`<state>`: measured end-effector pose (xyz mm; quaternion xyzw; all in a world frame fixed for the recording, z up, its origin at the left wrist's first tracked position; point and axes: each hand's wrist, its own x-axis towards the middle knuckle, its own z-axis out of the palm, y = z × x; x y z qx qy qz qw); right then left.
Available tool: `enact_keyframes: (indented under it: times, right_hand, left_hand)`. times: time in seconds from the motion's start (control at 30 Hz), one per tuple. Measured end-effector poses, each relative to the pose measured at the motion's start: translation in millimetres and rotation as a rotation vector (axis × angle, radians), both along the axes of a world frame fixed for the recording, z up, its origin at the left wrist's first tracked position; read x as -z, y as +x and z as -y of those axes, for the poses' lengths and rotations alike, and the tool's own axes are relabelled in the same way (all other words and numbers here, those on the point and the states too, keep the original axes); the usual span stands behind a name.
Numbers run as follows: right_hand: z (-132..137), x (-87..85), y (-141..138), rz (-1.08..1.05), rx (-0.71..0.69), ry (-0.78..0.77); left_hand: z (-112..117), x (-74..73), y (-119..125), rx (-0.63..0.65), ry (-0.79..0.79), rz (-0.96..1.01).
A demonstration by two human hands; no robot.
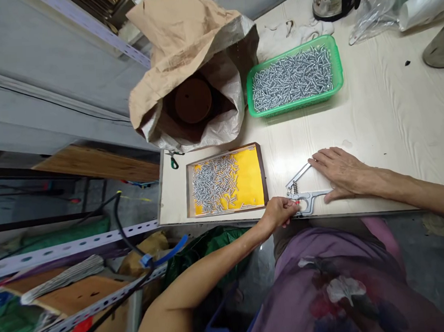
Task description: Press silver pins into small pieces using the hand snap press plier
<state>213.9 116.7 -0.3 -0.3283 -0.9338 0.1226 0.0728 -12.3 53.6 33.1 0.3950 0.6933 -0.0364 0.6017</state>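
A grey metal hand tool with two spread lever arms and a small spring lies at the table's front edge. My right hand spans its arms, fingertips on the end of the upper arm and thumb at the lower one. At the tool's jaw end, my left hand is closed in a pinch. A bit of red shows by its fingertips; what they hold is too small to make out. Left of that hand sits a shallow tray with a yellow bottom, holding many small silvery springs or screws.
A green plastic basket full of similar metal pieces stands farther back. Beside it is a large open paper sack. Green-handled scissors lie at the table's left edge. A kettle and plastic bags are at the back right.
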Motion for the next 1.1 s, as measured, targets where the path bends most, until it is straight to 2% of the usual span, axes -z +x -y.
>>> enact_keyframes:
  times: [0.27, 0.37, 0.43, 0.57, 0.63, 0.7, 0.77, 0.9, 1.1]
  right_hand:
    - [20, 4.1, -3, 0.086, 0.075, 0.068]
    - [21, 2.0, 0, 0.068, 0.077, 0.071]
    - [24, -0.5, 2, 0.047, 0.086, 0.055]
    - [33, -5.6, -1, 0.017, 0.13, 0.024]
    - [40, -5.3, -5, 0.001, 0.169, 0.023]
    - [46, -1.9, -9, -0.015, 0.212, 0.04]
    - [49, 3.0, -9, -0.025, 0.24, 0.06]
    - [55, 8.1, -1, -0.065, 0.238, 0.041]
    - [64, 1.3, 4, 0.009, 0.293, 0.064]
  left_hand:
    - [6, 2.7, 1, -0.053, 0.034, -0.001]
    - [7, 3.5, 0, -0.013, 0.03, -0.041]
    - [9, 1.8, -3, 0.099, 0.129, -0.106]
    - [11, -2.2, -6, 0.406, 0.65, -0.272]
    - [8, 0.8, 1, 0.574, 0.841, -0.265]
    - [1, 7.9, 12, 0.738, 0.964, -0.213]
    - [-10, 16.4, 24, 0.861, 1.031, -0.159]
    - [-27, 27.9, 36, 1.015, 1.017, -0.104]
    - [-28, 24.2, 37, 1.085, 0.999, -0.161]
